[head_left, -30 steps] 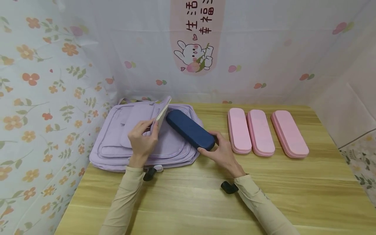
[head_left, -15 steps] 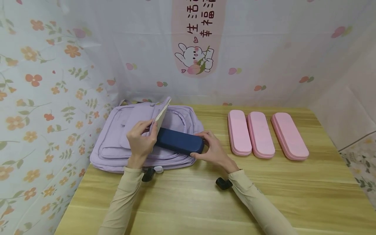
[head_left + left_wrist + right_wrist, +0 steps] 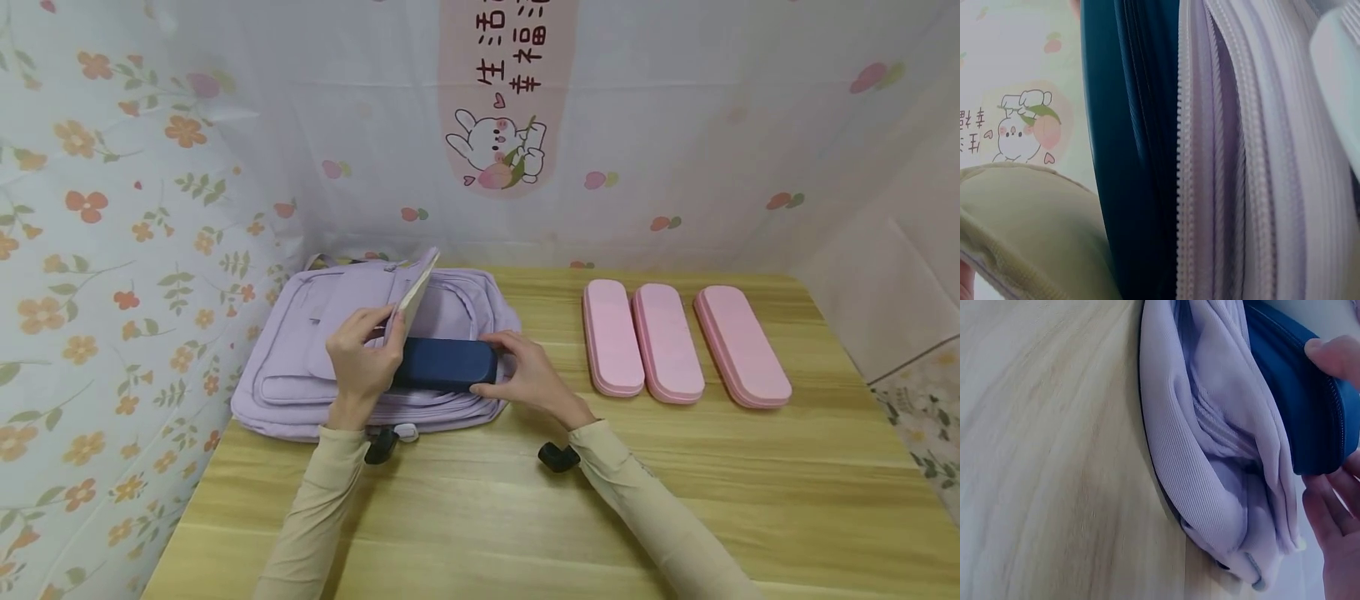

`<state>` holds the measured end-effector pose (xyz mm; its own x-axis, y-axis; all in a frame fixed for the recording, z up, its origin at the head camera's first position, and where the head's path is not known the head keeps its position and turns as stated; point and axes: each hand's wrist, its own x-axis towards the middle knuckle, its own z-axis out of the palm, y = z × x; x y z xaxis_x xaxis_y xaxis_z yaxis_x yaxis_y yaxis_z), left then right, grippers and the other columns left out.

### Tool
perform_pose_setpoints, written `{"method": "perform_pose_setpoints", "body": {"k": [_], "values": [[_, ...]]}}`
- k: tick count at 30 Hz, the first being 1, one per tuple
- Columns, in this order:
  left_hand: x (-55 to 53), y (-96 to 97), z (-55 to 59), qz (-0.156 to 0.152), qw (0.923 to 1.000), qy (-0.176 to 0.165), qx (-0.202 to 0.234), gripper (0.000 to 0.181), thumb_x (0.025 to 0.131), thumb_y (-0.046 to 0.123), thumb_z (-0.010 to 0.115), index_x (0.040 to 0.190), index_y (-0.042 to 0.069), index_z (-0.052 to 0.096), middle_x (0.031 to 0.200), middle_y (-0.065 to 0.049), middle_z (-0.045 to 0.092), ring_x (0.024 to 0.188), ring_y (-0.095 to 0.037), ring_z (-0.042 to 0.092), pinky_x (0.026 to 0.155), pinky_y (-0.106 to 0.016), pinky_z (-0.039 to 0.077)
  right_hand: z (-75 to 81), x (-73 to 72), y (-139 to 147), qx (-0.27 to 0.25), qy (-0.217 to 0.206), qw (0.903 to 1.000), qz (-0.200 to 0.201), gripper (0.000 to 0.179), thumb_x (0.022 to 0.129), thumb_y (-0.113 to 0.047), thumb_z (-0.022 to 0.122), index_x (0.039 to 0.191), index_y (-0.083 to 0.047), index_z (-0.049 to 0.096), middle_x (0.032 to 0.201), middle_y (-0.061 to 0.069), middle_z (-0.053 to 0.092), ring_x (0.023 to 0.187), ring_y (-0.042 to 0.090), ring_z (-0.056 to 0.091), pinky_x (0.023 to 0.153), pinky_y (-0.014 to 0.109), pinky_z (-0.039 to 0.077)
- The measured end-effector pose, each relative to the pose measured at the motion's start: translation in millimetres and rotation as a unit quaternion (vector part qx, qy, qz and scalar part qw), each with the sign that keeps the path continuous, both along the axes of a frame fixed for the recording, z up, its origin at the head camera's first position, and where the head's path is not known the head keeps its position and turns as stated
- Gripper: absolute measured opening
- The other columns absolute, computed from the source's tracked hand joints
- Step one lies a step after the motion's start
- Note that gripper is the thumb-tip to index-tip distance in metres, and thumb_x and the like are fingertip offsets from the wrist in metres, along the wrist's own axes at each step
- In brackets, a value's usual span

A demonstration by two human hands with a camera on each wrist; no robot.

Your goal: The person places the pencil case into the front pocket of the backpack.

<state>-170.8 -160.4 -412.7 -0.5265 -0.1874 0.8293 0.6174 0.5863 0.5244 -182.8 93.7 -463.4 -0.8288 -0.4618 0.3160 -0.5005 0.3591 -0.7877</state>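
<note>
A lavender backpack (image 3: 288,342) lies flat on the table. My left hand (image 3: 362,358) pinches the edge of its front flap (image 3: 418,292) and holds it raised, pale lining showing. In my right hand (image 3: 534,377) is the right end of a dark blue zippered pencil case (image 3: 450,363), thumb on the near side and fingers on the far side. The pencil case's left end is hidden behind my left hand and the flap. In the left wrist view the blue case (image 3: 1107,125) lies between the flap's lining (image 3: 1029,212) and a white zipper (image 3: 1186,156).
Three pink pencil cases (image 3: 613,337) lie side by side on the wooden table (image 3: 480,517), right of the backpack. A printed curtain (image 3: 360,100) hangs behind and along the left side. A small white tag (image 3: 406,432) sits at the backpack's near edge.
The blue pencil case has turned from slanting to nearly level and moved left, its left end passing under the flap, with my right hand on it. My left hand has stayed on the flap.
</note>
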Motion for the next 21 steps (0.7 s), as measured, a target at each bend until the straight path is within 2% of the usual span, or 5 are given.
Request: {"method": "perform_pose_setpoints", "body": {"k": [9,13,16,21], "values": [[0.6,1.9,4.5,0.004,0.9998,0.002,0.017,0.011,0.083,0.002,0.077,0.092,-0.003,0.080,0.079,-0.017,0.075,0.065,-0.029,0.070,0.061,-0.021,0.059,2.3,-5.4,-19.5,-0.005,-0.009,0.9999,0.010,0.073,0.070,-0.020,0.093,0.133,-0.001,0.062,0.129,0.014,0.068,0.113,0.026,0.067,0.100,0.041,0.056],[0.9,2.2,4.7,0.001,0.9997,-0.004,0.024,0.011,0.082,0.001,0.077,0.092,-0.003,0.080,0.078,-0.017,0.075,0.065,-0.030,0.070,0.060,-0.022,0.059,1.5,-6.2,-30.6,0.010,0.001,0.9999,0.014,0.074,0.070,-0.019,0.094,0.133,0.001,0.060,0.129,0.016,0.068,0.114,0.026,0.068,0.100,0.038,0.056],[0.5,2.3,3.1,0.000,0.9996,-0.009,0.028,0.012,0.081,0.002,0.078,0.092,-0.003,0.080,0.078,-0.017,0.075,0.065,-0.030,0.071,0.059,-0.024,0.059,1.3,-3.6,-37.9,0.020,0.001,0.9998,0.003,0.073,0.071,-0.019,0.094,0.132,0.001,0.060,0.129,0.015,0.067,0.115,0.026,0.067,0.101,0.037,0.056],[-0.2,2.3,-0.9,-0.004,0.9997,-0.014,0.018,0.012,0.084,0.003,0.077,0.094,-0.002,0.080,0.080,-0.017,0.075,0.067,-0.028,0.072,0.062,-0.018,0.059,-0.8,2.7,-48.5,0.027,0.001,0.9993,-0.026,0.074,0.070,-0.021,0.094,0.133,-0.002,0.061,0.119,0.015,0.058,0.109,0.027,0.063,0.098,0.038,0.056]]}}
